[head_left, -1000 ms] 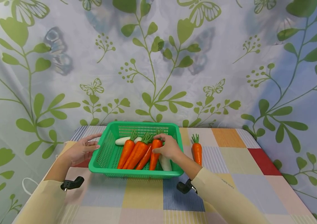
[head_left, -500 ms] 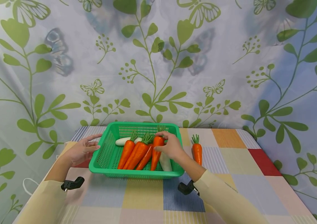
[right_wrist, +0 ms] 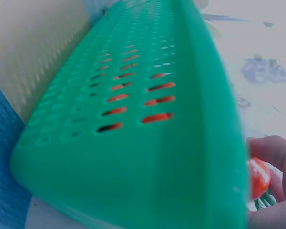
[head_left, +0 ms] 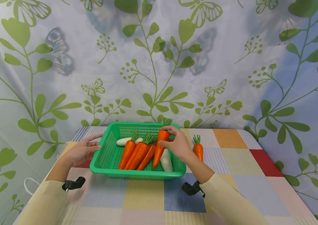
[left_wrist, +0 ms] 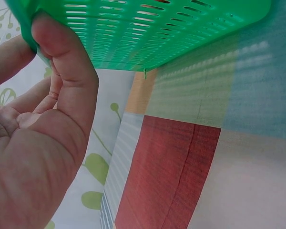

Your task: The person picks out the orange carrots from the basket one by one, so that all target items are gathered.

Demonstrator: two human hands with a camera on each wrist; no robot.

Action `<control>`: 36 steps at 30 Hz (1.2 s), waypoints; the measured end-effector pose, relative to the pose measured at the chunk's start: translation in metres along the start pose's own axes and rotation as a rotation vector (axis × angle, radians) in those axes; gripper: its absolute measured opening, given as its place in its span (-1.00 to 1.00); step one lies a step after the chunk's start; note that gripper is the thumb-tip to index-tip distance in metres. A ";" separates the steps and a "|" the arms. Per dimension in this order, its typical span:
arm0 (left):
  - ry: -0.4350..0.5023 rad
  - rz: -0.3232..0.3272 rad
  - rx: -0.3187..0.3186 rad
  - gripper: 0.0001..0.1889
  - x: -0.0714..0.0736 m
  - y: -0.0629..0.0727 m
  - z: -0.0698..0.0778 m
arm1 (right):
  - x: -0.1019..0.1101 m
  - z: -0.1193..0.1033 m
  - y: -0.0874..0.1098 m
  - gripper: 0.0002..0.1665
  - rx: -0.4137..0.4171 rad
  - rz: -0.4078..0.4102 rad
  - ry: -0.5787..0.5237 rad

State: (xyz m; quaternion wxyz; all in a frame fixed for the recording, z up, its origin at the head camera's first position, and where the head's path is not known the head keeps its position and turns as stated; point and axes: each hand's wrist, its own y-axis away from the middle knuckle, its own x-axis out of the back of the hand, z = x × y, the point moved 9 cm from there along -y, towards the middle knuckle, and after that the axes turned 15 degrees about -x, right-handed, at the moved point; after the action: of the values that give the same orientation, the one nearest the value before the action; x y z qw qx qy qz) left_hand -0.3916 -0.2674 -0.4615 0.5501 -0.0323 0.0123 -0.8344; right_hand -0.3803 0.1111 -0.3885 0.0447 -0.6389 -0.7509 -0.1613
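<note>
A green plastic basket (head_left: 136,175) stands on the table, several orange carrots (head_left: 138,155) and two white radishes (head_left: 166,161) inside it. My left hand (head_left: 80,152) is at the basket's left rim; the left wrist view shows its thumb and fingertips meeting that rim. Over the basket's right side, my right hand (head_left: 178,144) holds a carrot (head_left: 160,148) near its leafy top between thumb and fingers. This carrot tilts, its thin tip pointing down into the basket. In the right wrist view the basket wall covers most of the held carrot (right_wrist: 260,179).
Another carrot (head_left: 198,150) lies on the patchwork tablecloth (head_left: 232,159) right of the basket, partly behind my right wrist. A leaf-patterned curtain (head_left: 159,62) hangs behind the table. A white cable (head_left: 27,186) shows at the left edge.
My right hand has raised the carrot and moved it a little to the right, so its green top now stands above the basket's back rim. The left hand has stayed at the rim.
</note>
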 end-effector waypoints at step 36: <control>-0.004 0.020 -0.018 -0.18 0.003 0.000 -0.004 | 0.087 0.027 0.026 -0.30 0.115 -0.016 -0.449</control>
State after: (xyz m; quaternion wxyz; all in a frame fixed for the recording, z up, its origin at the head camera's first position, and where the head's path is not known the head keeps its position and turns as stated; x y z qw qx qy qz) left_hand -0.3932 -0.2703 -0.4656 0.5583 -0.0389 0.0190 -0.8285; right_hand -0.3665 0.2047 -0.3853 -0.0884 -0.6491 -0.7550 0.0278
